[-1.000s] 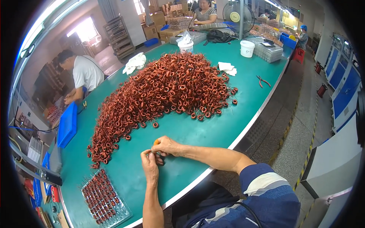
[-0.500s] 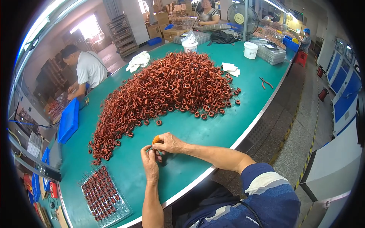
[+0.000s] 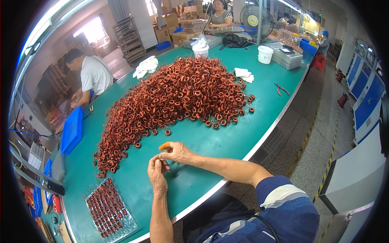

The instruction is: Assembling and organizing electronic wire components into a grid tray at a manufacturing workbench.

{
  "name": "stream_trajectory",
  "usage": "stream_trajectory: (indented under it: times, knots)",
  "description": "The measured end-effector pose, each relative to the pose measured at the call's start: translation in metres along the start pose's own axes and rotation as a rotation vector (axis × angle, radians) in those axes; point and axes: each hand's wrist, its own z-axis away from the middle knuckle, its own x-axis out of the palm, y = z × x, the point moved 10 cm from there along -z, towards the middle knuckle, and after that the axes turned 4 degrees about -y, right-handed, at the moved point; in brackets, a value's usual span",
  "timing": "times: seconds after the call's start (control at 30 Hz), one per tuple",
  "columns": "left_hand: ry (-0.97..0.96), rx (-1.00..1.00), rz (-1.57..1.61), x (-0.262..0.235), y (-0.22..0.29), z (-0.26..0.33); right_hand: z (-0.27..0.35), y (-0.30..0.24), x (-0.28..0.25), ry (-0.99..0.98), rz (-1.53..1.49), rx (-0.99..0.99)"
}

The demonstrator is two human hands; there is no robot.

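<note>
While both hands meet above the green table (image 3: 227, 154), the right hand (image 3: 178, 152) pinches a small orange piece (image 3: 164, 146) between thumb and forefinger, and the left hand (image 3: 157, 175) has its fingertips closed against it from below. Just beyond lies a heap of copper coils (image 3: 178, 97); a tray of coils (image 3: 109, 210) sits at the person's left.

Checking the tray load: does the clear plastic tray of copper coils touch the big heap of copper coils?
Apart. In the head view, bare green table separates the clear tray from the heap.
</note>
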Motion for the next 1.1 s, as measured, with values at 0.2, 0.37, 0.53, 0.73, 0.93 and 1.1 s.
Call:
stream_trajectory:
  times: [0.2,0.37,0.53,0.73,0.93,1.1]
  knots:
    - [0.051,-0.035,0.025,-0.007,-0.006,-0.004,-0.001,-0.012,0.007,0.005,-0.188,-0.156]
    - [0.094,-0.029,0.005,-0.009,-0.007,0.001,0.006,-0.011,0.008,0.022,-0.210,-0.082]
    - [0.134,-0.032,-0.028,0.000,0.001,0.013,0.006,-0.002,0.013,-0.016,-0.278,-0.039]
    - [0.004,0.005,-0.051,0.015,0.006,0.003,-0.008,0.017,0.010,-0.048,-0.462,0.032]
    - [-0.041,0.008,0.036,0.010,0.001,-0.007,-0.015,0.020,0.005,-0.052,-0.509,0.111]
    - [-0.034,0.002,0.056,0.001,-0.003,0.001,-0.013,0.020,0.015,-0.100,-0.550,0.097]
